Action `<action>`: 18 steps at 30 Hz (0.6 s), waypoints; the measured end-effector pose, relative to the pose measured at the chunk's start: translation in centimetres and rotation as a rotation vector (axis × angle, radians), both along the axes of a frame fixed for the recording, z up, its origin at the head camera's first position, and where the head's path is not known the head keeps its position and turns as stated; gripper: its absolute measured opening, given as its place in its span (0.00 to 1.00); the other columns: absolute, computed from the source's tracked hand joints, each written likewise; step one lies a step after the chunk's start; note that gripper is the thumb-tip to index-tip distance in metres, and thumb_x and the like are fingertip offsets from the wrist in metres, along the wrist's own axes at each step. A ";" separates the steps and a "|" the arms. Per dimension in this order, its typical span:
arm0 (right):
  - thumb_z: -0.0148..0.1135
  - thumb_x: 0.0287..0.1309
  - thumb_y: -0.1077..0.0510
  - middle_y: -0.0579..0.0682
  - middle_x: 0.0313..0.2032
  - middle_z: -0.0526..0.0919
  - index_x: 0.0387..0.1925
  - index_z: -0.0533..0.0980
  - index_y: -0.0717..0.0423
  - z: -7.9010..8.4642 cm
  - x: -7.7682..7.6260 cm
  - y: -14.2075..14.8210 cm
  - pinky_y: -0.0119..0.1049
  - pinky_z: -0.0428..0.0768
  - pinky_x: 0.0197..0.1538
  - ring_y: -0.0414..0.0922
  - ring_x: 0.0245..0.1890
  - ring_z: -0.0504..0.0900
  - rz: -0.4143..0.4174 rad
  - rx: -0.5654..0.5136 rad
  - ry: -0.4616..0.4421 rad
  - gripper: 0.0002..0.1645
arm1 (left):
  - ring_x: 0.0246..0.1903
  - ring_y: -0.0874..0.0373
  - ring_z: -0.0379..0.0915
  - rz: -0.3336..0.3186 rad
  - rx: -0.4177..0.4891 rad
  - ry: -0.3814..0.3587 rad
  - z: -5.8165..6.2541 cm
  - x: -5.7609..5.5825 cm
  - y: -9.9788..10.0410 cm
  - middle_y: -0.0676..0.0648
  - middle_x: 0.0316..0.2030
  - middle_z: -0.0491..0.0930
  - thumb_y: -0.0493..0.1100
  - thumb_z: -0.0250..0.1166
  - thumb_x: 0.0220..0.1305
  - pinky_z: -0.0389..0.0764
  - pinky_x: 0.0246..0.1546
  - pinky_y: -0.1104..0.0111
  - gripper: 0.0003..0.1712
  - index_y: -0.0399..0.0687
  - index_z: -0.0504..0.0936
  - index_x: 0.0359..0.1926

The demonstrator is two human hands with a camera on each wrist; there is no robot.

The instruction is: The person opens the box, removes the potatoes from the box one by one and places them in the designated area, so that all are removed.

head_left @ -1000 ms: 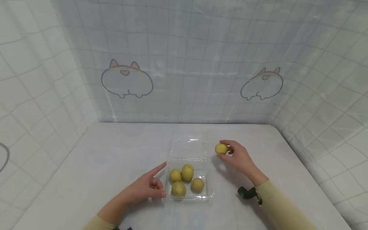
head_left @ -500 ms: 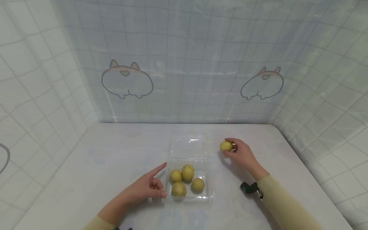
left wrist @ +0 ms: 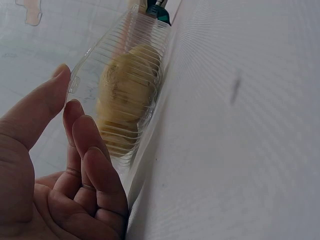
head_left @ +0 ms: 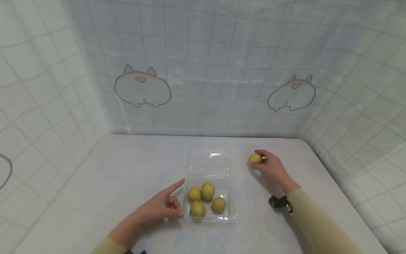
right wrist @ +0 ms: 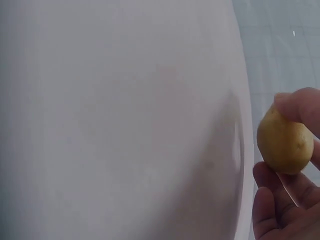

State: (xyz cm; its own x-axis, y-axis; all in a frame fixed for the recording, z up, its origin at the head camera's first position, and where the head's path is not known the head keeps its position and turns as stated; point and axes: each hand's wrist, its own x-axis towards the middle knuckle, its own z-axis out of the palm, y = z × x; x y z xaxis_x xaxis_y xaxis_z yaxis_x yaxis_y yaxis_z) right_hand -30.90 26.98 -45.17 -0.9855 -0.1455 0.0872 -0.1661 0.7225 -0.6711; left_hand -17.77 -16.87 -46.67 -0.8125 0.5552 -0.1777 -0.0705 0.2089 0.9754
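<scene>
In the head view, my right hand (head_left: 273, 169) holds a small yellow potato (head_left: 255, 158) between thumb and fingers, above the right side of the table. The right wrist view shows that potato (right wrist: 285, 142) pinched, smooth-skinned with a small dimple. A clear plastic clamshell box (head_left: 229, 215) lies with its lid (head_left: 207, 163) folded back. Several potatoes (head_left: 207, 191) sit in its base. My left hand (head_left: 160, 206) is at the box's left side, index finger stretched along it and thumb near the front corner. Up close, fingertips (left wrist: 62, 72) meet the ribbed box's rim (left wrist: 75, 82).
A white cloth covers the table (head_left: 136, 158). Behind it stands a pale grid-patterned curtain (head_left: 215, 77) with cartoon animals, which also closes off both sides. A dark wrist camera mount (head_left: 277, 201) hangs under the right sleeve (head_left: 312, 218).
My right hand has moved to the right and slightly farther back with the potato, away from the box. The left hand and the potatoes in the box have stayed in place.
</scene>
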 end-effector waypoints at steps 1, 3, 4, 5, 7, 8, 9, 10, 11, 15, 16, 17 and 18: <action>0.72 0.56 0.49 0.56 0.56 0.77 0.65 0.70 0.56 0.1 -0.1 0.1 0.47 0.77 0.48 0.53 0.50 0.78 -0.001 0.001 -0.006 0.37 | 0.28 0.58 0.73 0.000 0.001 0.001 -0.1 0.0 0.0 0.43 0.30 0.82 0.41 0.75 0.57 0.74 0.31 0.69 0.60 0.56 0.44 0.79; 0.72 0.56 0.48 0.57 0.56 0.77 0.64 0.70 0.56 0.1 -0.3 0.2 0.47 0.77 0.49 0.53 0.51 0.78 -0.001 0.010 -0.019 0.37 | 0.29 0.58 0.73 0.003 0.004 -0.001 -0.1 0.0 0.0 0.43 0.31 0.82 0.41 0.75 0.57 0.74 0.31 0.69 0.60 0.56 0.44 0.79; 0.72 0.56 0.48 0.57 0.56 0.77 0.63 0.70 0.57 0.1 -0.4 0.2 0.48 0.77 0.49 0.54 0.51 0.78 -0.002 0.014 -0.026 0.37 | 0.29 0.58 0.73 0.004 0.000 0.001 -0.2 0.0 0.0 0.43 0.31 0.82 0.42 0.75 0.57 0.74 0.31 0.69 0.60 0.56 0.44 0.79; 0.73 0.56 0.47 0.57 0.56 0.77 0.62 0.71 0.56 0.0 -0.6 0.3 0.48 0.77 0.49 0.54 0.51 0.78 -0.006 0.019 -0.034 0.37 | 0.29 0.57 0.73 0.005 -0.003 0.001 -0.1 0.1 0.0 0.43 0.31 0.82 0.42 0.75 0.57 0.74 0.31 0.68 0.59 0.57 0.44 0.79; 0.73 0.55 0.47 0.57 0.55 0.77 0.61 0.71 0.56 -0.1 -0.9 0.4 0.48 0.77 0.50 0.54 0.52 0.78 -0.009 0.031 -0.048 0.36 | 0.29 0.57 0.73 0.008 -0.011 0.001 -0.1 0.1 0.0 0.43 0.31 0.82 0.42 0.75 0.57 0.74 0.31 0.68 0.59 0.57 0.44 0.79; 0.73 0.55 0.47 0.57 0.55 0.77 0.61 0.71 0.56 -0.2 -1.0 0.4 0.48 0.77 0.50 0.54 0.52 0.78 -0.011 0.039 -0.055 0.36 | 0.29 0.57 0.73 0.008 -0.013 0.002 0.0 0.1 0.0 0.43 0.31 0.82 0.42 0.75 0.57 0.74 0.31 0.68 0.59 0.57 0.44 0.79; 0.73 0.56 0.47 0.57 0.55 0.77 0.61 0.71 0.57 -0.3 -1.1 0.5 0.49 0.77 0.50 0.54 0.52 0.78 -0.009 0.045 -0.058 0.36 | 0.29 0.57 0.72 0.007 -0.016 0.005 0.0 0.1 -0.1 0.43 0.31 0.82 0.42 0.75 0.57 0.74 0.31 0.68 0.59 0.57 0.44 0.79; 0.73 0.55 0.47 0.57 0.55 0.77 0.61 0.71 0.56 -0.3 -1.2 0.5 0.49 0.77 0.51 0.54 0.52 0.78 -0.012 0.051 -0.063 0.36 | 0.29 0.58 0.72 0.006 -0.020 0.006 0.0 0.1 -0.1 0.43 0.31 0.82 0.42 0.75 0.57 0.74 0.31 0.69 0.59 0.57 0.44 0.79; 0.73 0.55 0.47 0.57 0.55 0.77 0.61 0.71 0.56 -0.3 -1.3 0.6 0.49 0.77 0.51 0.54 0.53 0.78 -0.014 0.056 -0.067 0.36 | 0.29 0.58 0.72 0.006 -0.020 0.008 0.0 0.2 -0.1 0.43 0.31 0.82 0.42 0.75 0.57 0.74 0.31 0.69 0.59 0.57 0.44 0.79; 0.72 0.56 0.48 0.58 0.57 0.76 0.62 0.71 0.56 0.0 -1.5 0.7 0.50 0.76 0.52 0.55 0.54 0.77 0.007 0.068 -0.080 0.35 | 0.28 0.58 0.72 0.010 -0.022 0.009 0.0 0.2 -0.1 0.44 0.30 0.82 0.42 0.75 0.57 0.74 0.31 0.69 0.59 0.57 0.44 0.79; 0.72 0.56 0.48 0.58 0.57 0.76 0.62 0.72 0.56 0.1 -1.5 0.7 0.50 0.76 0.52 0.55 0.54 0.76 0.016 0.072 -0.080 0.35 | 0.28 0.58 0.72 0.010 -0.023 0.011 0.1 0.2 -0.1 0.44 0.30 0.82 0.42 0.75 0.57 0.74 0.31 0.69 0.59 0.57 0.44 0.79; 0.72 0.57 0.49 0.58 0.58 0.75 0.63 0.72 0.56 0.2 -1.5 0.7 0.51 0.76 0.53 0.56 0.54 0.76 0.033 0.076 -0.077 0.35 | 0.28 0.58 0.72 0.010 -0.022 0.013 0.1 0.2 -0.1 0.45 0.30 0.81 0.42 0.75 0.57 0.74 0.31 0.69 0.59 0.57 0.44 0.79; 0.72 0.57 0.50 0.59 0.58 0.75 0.64 0.72 0.56 0.3 -1.5 0.7 0.51 0.76 0.53 0.56 0.54 0.76 0.054 0.079 -0.071 0.35 | 0.28 0.58 0.72 0.009 -0.022 0.015 0.0 0.2 -0.1 0.45 0.30 0.81 0.42 0.75 0.57 0.74 0.31 0.69 0.59 0.58 0.44 0.79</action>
